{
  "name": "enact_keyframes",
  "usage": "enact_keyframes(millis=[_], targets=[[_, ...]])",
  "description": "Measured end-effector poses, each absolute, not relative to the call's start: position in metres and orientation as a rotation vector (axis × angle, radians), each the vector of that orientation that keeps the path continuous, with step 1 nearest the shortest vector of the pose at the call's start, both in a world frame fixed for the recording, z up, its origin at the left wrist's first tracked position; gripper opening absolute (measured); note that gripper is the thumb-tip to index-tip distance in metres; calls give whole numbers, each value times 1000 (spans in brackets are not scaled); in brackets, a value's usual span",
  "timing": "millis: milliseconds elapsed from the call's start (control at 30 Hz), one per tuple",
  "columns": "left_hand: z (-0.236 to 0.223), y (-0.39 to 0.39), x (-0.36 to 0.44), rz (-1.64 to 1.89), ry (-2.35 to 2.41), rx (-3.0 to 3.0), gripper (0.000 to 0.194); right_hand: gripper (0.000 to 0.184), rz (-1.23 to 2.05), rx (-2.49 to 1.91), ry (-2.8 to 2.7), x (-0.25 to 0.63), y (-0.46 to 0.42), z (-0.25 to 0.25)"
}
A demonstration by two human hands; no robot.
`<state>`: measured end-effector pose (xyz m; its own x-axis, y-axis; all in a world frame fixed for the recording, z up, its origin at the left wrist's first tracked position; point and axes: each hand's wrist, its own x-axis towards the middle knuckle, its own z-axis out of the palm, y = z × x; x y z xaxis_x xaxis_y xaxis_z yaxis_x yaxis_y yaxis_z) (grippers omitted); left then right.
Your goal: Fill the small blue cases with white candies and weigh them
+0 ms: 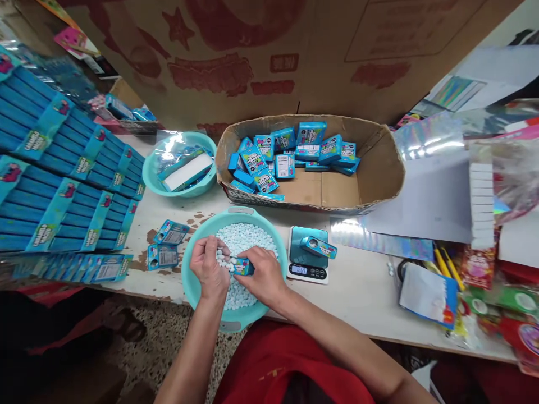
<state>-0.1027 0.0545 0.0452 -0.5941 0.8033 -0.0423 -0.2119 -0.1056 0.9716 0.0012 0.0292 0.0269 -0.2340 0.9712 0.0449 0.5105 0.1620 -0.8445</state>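
My left hand [208,268] is cupped around a small heap of white candies [226,260] above a turquoise basin [190,292]. Pale candies [244,235] of the same sort fill the basin. Between the thumb and fingers of my right hand [263,275] is a small blue candy box [243,266], its end close to the candies in my left palm. To the right, a digital scale [309,271] with a lit display carries another blue box [319,247], which lies on its side with a round hole showing.
Left of the basin lie a few flat blue boxes [163,256]. Behind, a cut-down cardboard box [374,174] holds several filled-looking blue boxes, beside a second turquoise bowl [177,193]. Stacked display trays [63,196] stand at left. Plastic sheets [421,185] and packets [427,294] lie at right.
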Motion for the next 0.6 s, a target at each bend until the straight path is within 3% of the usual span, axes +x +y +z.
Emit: enact_keyframes(millis=[167, 333, 600], targets=[[43, 53, -100, 1639, 1424, 611, 34, 30, 1063, -1437, -1788, 7, 28, 18], [48, 51, -96, 1683, 1370, 594, 33, 33, 991, -1347, -1761, 12, 26, 16], [55, 53, -106, 1679, 1350, 462, 35, 36, 1145, -1266, -1636, 14, 27, 3]])
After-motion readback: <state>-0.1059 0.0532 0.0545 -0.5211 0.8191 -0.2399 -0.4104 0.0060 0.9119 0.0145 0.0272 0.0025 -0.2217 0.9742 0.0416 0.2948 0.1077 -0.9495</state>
